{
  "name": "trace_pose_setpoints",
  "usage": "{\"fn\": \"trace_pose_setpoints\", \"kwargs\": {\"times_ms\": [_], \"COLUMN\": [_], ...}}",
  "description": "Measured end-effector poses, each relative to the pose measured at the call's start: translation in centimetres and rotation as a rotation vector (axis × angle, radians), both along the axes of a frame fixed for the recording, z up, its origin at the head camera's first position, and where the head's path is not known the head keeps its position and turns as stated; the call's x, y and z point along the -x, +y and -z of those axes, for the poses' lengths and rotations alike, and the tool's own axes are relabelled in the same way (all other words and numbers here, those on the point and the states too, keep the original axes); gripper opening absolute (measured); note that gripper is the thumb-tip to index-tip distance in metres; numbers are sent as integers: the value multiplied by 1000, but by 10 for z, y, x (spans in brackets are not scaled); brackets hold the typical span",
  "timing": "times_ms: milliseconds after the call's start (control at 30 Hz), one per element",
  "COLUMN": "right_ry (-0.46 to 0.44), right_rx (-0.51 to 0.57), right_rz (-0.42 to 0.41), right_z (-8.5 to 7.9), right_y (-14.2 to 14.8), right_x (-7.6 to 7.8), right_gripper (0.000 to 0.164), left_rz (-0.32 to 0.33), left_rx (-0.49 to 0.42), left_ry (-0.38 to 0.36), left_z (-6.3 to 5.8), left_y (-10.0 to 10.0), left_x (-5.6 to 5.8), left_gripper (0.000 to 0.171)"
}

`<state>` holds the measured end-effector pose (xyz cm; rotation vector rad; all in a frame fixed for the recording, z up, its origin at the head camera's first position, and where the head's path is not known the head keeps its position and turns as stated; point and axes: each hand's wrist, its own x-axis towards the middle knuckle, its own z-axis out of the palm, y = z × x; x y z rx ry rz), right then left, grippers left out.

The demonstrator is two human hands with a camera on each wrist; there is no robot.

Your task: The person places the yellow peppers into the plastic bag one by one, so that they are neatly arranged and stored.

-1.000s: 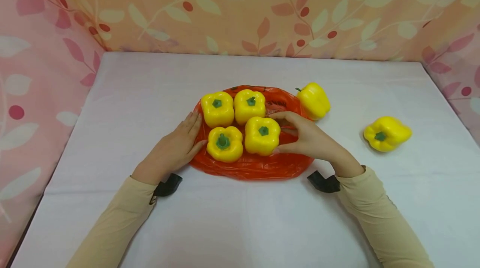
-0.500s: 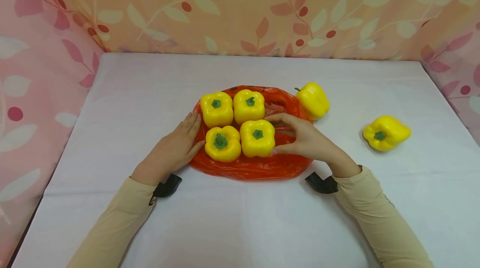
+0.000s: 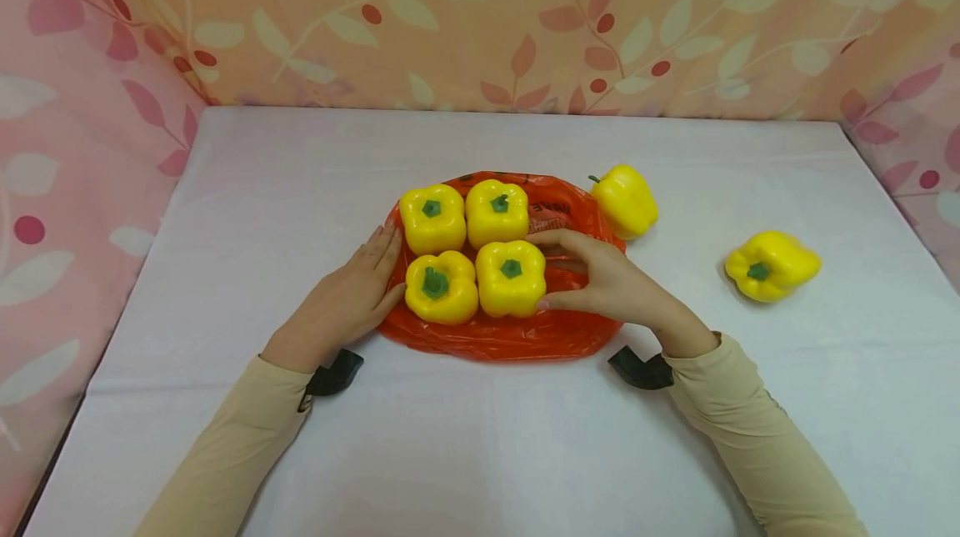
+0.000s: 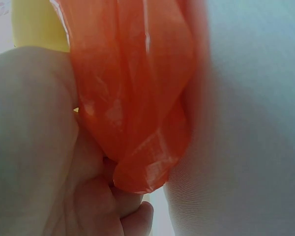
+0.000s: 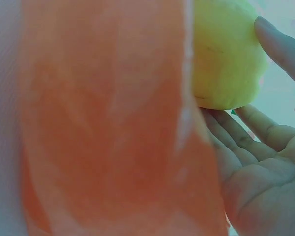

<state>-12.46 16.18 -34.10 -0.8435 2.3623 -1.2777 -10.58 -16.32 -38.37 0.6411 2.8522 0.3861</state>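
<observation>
Four-lobed yellow bell peppers with green stems stand upright in a two-by-two group on a red plastic bag point(image 3: 495, 341). My right hand point(image 3: 626, 283) holds the front right bell pepper point(image 3: 512, 280), thumb on its near side and fingers on its far side. In the right wrist view that bell pepper point(image 5: 228, 54) shows between thumb and fingers. At the bag's left edge rests my left hand point(image 3: 348, 295), its fingers extended, the thumb tip at the front left bell pepper point(image 3: 441, 287). Behind are the back left bell pepper point(image 3: 432, 220) and back right bell pepper point(image 3: 497, 212).
One bell pepper point(image 3: 626, 202) lies tilted at the bag's back right edge. Another bell pepper point(image 3: 772, 267) is on its side farther right on the white-covered table point(image 3: 480, 454). Patterned cloth point(image 3: 480, 20) hangs behind the table and at both sides.
My right hand has moved left with the front right pepper, bringing it against the front left one, which has shifted slightly left. The left hand has stayed in place.
</observation>
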Motion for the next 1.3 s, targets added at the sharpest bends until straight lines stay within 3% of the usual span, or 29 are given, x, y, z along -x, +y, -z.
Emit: {"fn": "trace_pose_setpoints", "kwargs": {"times_ms": [967,1300], "right_ry": [25,57], "right_rx": [20,42], "right_rz": [-37,34], "right_z": [-7,-14], "right_y": [9,18], "right_x": [2,6], "right_gripper": [62,54], "left_rz": [-6,-5], "left_rx": [-4,-7], "left_ry": [7,7], "left_z": [0,1], "left_y": [0,1], "left_x": [1,1], "left_gripper": [71,71]}}
